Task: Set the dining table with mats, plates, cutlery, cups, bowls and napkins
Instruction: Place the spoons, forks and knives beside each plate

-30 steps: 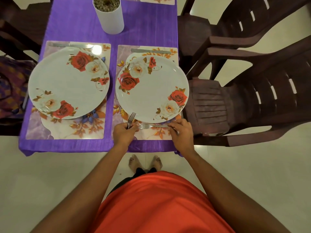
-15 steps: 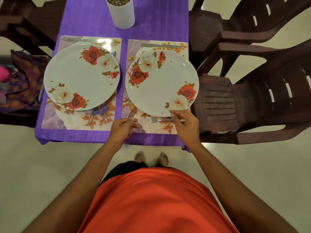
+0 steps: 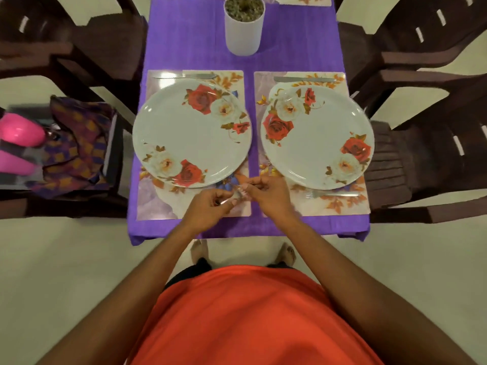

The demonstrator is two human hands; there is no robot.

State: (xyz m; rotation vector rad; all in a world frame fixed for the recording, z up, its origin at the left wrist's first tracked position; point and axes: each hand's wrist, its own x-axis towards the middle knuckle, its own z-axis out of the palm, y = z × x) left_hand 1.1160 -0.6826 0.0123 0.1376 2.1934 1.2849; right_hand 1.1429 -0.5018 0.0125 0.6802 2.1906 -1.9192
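Your left hand (image 3: 210,204) and right hand (image 3: 268,196) pinch a blurred fork (image 3: 237,196) between curled fingertips just nearside of the left rose plate (image 3: 184,133), above its floral mat (image 3: 158,206) on the purple tablecloth (image 3: 197,48), with brown plastic chairs (image 3: 421,167) to either side.

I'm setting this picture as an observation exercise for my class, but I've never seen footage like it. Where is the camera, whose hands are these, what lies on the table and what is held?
No machine: a person wears one wide-angle camera on the head, looking down. The left hand grips a blurred metal fork; the right hand reaches its other end, but blur hides whether it pinches. On the purple tablecloth lie a left floral placemat and a right floral placemat. Each carries a round white plate with red roses, left plate and right plate, and a metal knife at its far edge, left knife and right knife. A second metal fork lies on the right placemat's near edge. A white cylindrical plant pot stands beyond; dark brown plastic chairs flank the table.
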